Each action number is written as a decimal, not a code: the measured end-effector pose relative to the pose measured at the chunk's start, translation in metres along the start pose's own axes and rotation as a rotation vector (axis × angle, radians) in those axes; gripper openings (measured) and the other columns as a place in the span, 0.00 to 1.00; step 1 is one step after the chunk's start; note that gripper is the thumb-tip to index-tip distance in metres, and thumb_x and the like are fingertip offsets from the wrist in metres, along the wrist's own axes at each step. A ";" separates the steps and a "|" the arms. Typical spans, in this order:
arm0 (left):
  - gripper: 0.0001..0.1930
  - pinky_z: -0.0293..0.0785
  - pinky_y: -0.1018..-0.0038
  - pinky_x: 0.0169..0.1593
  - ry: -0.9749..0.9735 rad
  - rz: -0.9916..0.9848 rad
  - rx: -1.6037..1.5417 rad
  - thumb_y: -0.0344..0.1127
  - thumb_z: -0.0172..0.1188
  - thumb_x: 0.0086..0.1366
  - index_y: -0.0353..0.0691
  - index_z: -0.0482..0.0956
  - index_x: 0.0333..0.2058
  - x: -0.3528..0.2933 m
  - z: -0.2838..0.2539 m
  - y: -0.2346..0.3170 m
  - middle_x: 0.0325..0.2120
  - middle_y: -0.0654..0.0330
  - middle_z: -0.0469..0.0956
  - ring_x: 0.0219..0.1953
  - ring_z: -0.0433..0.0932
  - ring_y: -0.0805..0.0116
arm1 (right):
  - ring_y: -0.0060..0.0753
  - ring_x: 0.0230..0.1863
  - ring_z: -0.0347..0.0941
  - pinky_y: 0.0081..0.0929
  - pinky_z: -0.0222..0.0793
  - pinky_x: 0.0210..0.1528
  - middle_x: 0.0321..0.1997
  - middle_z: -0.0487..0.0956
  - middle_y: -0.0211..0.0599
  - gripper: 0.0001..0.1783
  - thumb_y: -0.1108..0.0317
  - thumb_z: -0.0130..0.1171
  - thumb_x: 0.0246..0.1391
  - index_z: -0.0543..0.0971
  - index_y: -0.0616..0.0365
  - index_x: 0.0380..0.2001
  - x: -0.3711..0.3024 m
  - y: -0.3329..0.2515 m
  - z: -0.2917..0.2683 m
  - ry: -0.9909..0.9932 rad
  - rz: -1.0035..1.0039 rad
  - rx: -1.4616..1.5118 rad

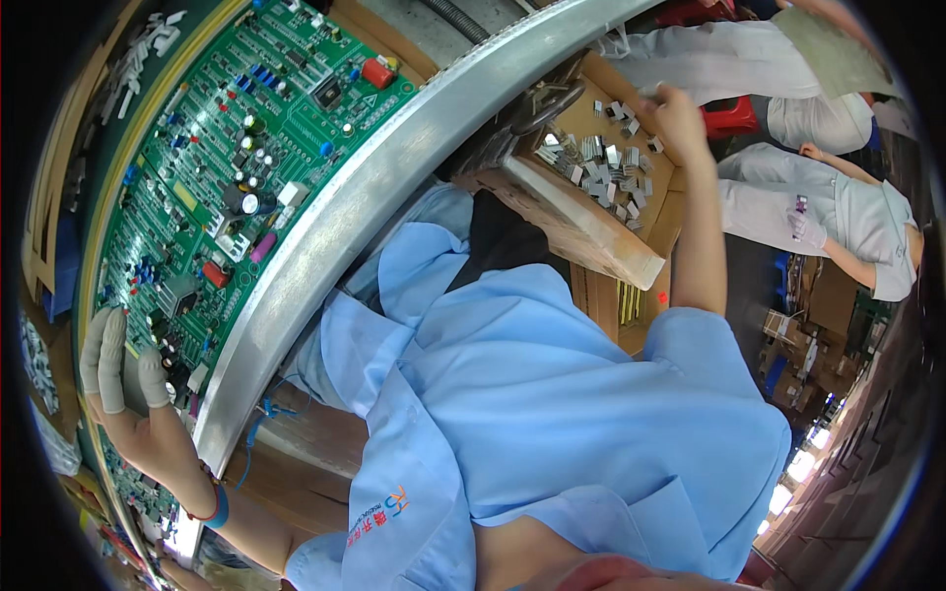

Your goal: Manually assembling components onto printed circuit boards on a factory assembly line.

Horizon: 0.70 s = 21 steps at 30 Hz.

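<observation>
My left hand [135, 389], with pale finger cots on its fingers, rests its outstretched fingers at the near corner of a green circuit board [286, 148]. Capacitors, red and purple cylinders and other small parts crowd that board. Over a cardboard box [673, 222] on the right, my right hand [680, 123] is raised, its fingers bent in. Whatever is between those fingertips is hidden. Inside the box lie small silver finned metal pieces [601, 175], like heat sinks, in a loose heap below my right hand.
A shiny metal rail [325, 212] runs between the board and my body. White slim parts [143, 54] lie beyond the board's far edge. Co-workers in pale clothes [818, 197] are at the right, near a red stool [731, 116]. A blue cord [258, 428] hangs by the rail.
</observation>
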<state>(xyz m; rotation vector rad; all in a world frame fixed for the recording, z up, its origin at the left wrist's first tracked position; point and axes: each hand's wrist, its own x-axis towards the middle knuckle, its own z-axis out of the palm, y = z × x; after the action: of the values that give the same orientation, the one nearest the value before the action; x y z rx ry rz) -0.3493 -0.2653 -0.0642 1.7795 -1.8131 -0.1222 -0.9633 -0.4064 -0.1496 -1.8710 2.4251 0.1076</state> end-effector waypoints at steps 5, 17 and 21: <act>0.16 0.64 0.68 0.58 -0.043 0.087 0.163 0.30 0.60 0.62 0.41 0.79 0.50 0.013 -0.001 0.012 0.52 0.58 0.74 0.53 0.72 0.62 | 0.49 0.44 0.77 0.45 0.72 0.43 0.42 0.81 0.45 0.14 0.62 0.58 0.50 0.79 0.51 0.42 0.018 0.030 0.103 0.034 0.045 0.044; 0.16 0.62 0.66 0.59 -0.032 -0.025 0.167 0.29 0.61 0.61 0.43 0.80 0.49 0.000 0.000 -0.001 0.52 0.60 0.75 0.54 0.70 0.62 | 0.52 0.49 0.74 0.43 0.70 0.48 0.47 0.78 0.50 0.17 0.66 0.60 0.48 0.77 0.56 0.43 0.030 0.039 0.140 0.118 0.054 0.138; 0.16 0.62 0.67 0.58 -0.008 0.034 0.188 0.28 0.62 0.60 0.43 0.80 0.48 0.005 -0.002 0.002 0.51 0.60 0.76 0.54 0.71 0.62 | 0.53 0.46 0.75 0.44 0.71 0.46 0.44 0.79 0.50 0.17 0.64 0.62 0.45 0.78 0.57 0.41 0.038 0.037 0.138 0.003 0.008 0.070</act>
<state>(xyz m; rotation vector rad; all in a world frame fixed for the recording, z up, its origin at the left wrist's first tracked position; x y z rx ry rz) -0.3502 -0.2696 -0.0601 1.8763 -1.9131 0.0570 -1.0063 -0.4199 -0.2910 -1.8334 2.4059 0.0208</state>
